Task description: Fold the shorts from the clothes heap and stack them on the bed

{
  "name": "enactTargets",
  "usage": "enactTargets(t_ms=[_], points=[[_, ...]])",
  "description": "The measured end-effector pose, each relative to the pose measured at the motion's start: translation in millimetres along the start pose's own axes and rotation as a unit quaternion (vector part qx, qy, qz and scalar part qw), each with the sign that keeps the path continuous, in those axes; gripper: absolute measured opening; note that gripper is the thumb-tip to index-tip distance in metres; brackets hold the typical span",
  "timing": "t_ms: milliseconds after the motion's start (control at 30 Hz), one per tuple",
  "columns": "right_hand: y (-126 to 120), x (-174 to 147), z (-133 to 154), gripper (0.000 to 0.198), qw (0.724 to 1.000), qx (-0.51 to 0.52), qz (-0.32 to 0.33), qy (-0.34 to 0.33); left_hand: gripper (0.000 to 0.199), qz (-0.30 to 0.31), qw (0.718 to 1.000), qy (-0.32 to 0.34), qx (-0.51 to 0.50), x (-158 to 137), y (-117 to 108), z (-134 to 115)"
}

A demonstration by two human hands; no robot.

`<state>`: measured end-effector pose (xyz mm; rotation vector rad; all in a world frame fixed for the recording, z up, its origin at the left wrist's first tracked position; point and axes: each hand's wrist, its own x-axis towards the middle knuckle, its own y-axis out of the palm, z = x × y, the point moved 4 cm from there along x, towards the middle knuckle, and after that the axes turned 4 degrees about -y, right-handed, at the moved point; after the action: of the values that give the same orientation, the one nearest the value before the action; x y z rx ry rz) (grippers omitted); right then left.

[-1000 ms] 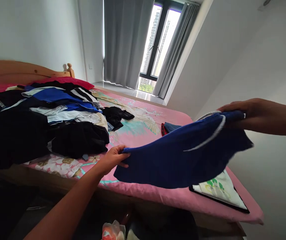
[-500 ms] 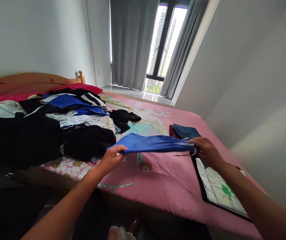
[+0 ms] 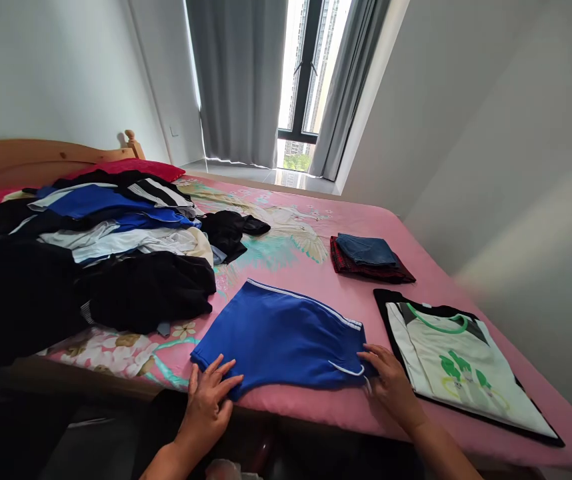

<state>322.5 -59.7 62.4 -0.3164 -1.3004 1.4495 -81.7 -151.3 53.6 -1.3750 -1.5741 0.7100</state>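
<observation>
A pair of blue shorts with white side stripes and a white drawstring lies folded lengthwise on the bed, its waistband to the right. My left hand is open, fingers spread over the leg hem at the near left corner. At the waistband, my right hand has its fingers curled over the edge beside the drawstring; its thumb is mostly hidden. Just right of that hand, a white T-shirt with green trim and a green print lies folded on a black garment.
A heap of loose clothes covers the bed's left side. Folded denim rests on red plaid cloth farther back. The pink bedsheet drops at the near edge. A wall runs along the right.
The blue shorts have come down from mid-air onto the bed. My left hand has let go of the hem and spread its fingers. The view has tilted down and turned right.
</observation>
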Motion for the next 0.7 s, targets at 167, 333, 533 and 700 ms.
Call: enactTargets(t_ms=[167,333,533,700], points=[[3,60,51,0.035,0.996,0.071,-0.019,0.043,0.049,0.020,0.997,0.072,-0.025,57,4,-43],[65,118,91,0.044,0.996,-0.020,0.086,0.007,0.052,0.082,0.992,0.100,0.009,135,47,-88],[127,112,46,0.064,0.977,-0.109,0.169,0.072,0.067,0.133,0.989,0.028,0.061,156,99,-63],[133,105,39,0.064,0.982,-0.113,0.142,0.056,0.067,0.116,0.990,0.043,0.060,152,103,-57]])
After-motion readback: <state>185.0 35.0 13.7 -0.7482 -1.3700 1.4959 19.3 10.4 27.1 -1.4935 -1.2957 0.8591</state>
